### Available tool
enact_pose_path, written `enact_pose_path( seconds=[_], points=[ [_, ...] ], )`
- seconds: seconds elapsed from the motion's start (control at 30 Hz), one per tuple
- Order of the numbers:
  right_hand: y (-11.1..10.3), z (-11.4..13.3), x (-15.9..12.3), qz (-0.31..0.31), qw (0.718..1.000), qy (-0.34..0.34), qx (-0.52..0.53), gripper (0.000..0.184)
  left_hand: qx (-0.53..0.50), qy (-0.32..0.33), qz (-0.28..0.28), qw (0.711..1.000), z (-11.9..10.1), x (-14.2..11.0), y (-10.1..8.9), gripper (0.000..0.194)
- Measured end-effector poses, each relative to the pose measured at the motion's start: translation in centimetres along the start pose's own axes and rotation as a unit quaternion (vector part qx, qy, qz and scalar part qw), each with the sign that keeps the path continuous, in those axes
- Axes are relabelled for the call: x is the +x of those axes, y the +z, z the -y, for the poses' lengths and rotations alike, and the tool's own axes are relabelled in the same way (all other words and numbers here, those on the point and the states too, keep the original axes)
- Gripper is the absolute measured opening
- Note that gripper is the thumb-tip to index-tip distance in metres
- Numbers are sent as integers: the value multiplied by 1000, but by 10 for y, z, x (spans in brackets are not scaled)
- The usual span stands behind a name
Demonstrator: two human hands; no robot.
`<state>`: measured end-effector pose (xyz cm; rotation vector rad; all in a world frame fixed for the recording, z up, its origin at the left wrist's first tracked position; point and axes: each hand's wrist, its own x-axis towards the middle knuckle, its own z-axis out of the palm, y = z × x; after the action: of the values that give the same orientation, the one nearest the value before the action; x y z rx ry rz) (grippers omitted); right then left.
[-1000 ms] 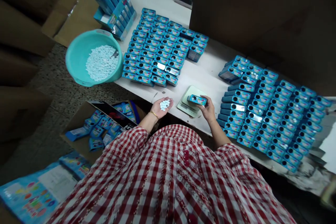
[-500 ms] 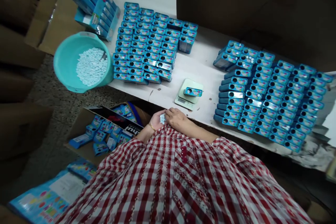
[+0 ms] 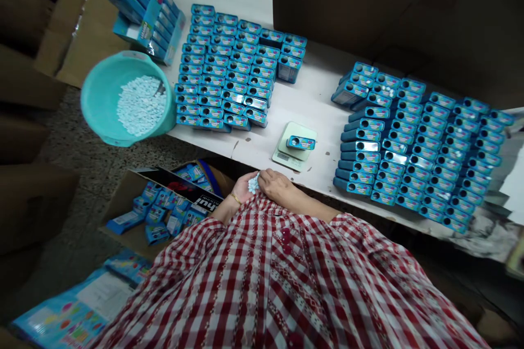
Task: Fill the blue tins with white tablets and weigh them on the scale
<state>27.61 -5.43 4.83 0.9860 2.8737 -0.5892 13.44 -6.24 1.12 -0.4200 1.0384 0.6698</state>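
Your left hand (image 3: pixel 243 187) is open, cupping pellets (image 3: pixel 253 184), likely against spills; right hand (image 3: pixel 277 185) curled beside them, grip unclear. Box (image 3: pixel 302 143) on scale (image 3: pixel 287 159), presumably for weighing.

Left hand (image 3: pixel 244 186) cups small white pieces (image 3: pixel 253 184) in its palm; right hand (image 3: pixel 275 185) touches them at the table's front edge. Beyond, a blue box (image 3: pixel 301 143) sits on a pale scale (image 3: pixel 292 159), between two groups of blue boxes, on a white table (image 3: pixel 256 151).

"hui" (image 3: pixel 203 200) reads on the black flap (image 3: pixel 174 184); print on the blue boxes (image 3: pixel 233 108) is too small.
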Motion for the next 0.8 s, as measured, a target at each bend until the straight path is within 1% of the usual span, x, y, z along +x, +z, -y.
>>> enact_pose_path(
  seconds=[0.1, 0.17, 0.23, 0.27, 0.3, 0.33, 0.4, 0.43, 0.47, 0.5, 0.57, 0.6, 0.67, 0.73, 0.8],
  points=[
    [2, 1, -1, -30, 999, -26, 6, 22, 2, -5, 20, 1000, -2, 1, -1, 23],
    [2, -1, -2, -44, 998, -37, 25, 22, 4, 1, 19, 1000, -3, 2, -1, 24],
    [0, -8, -5, -63, 996, -51, 48, 23, 4, 12, 8, 1000, -4, 2, 1, 27],
    [-1, -15, -8, -82, 994, -44, 54, 24, 2, 18, 4, 1000, -4, 2, 3, 28],
    [-3, -24, -11, -105, 993, -19, 54, 25, -2, 23, 1, 1000, -5, 1, 4, 29],
    [-5, -36, -15, -130, 990, 27, 46, 27, -7, 28, -1, 1000, -6, 0, 5, 29],
    [-9, -65, -24, -160, 974, 161, 12, 34, -22, 34, -5, 999, -8, -2, 7, 27],
    [-11, -80, -29, -155, 963, 221, -6, 37, -30, 37, -6, 999, -10, -3, 8, 26],
    [-12, -95, -32, -138, 956, 257, -17, 38, -39, 39, -7, 998, -12, -5, 8, 25],
    [-14, -109, -34, -117, 954, 274, -20, 38, -49, 43, -8, 998, -15, -6, 8, 24],
    [-19, -135, -32, -93, 958, 269, -14, 36, -70, 52, -9, 996, -20, -8, 6, 22],
    [-22, -147, -26, -96, 959, 265, -10, 35, -81, 58, -12, 995, -23, -9, 4, 21],
    [-30, -171, -6, -126, 954, 273, -14, 36, -102, 73, -24, 992, -28, -12, 1, 20],
    [-40, -195, 26, -154, 943, 294, -18, 37, -123, 92, -42, 987, -33, -16, -3, 20],
    [-48, -218, 66, -159, 934, 318, -8, 38, -141, 114, -65, 981, -36, -21, -7, 19]
  ],
)
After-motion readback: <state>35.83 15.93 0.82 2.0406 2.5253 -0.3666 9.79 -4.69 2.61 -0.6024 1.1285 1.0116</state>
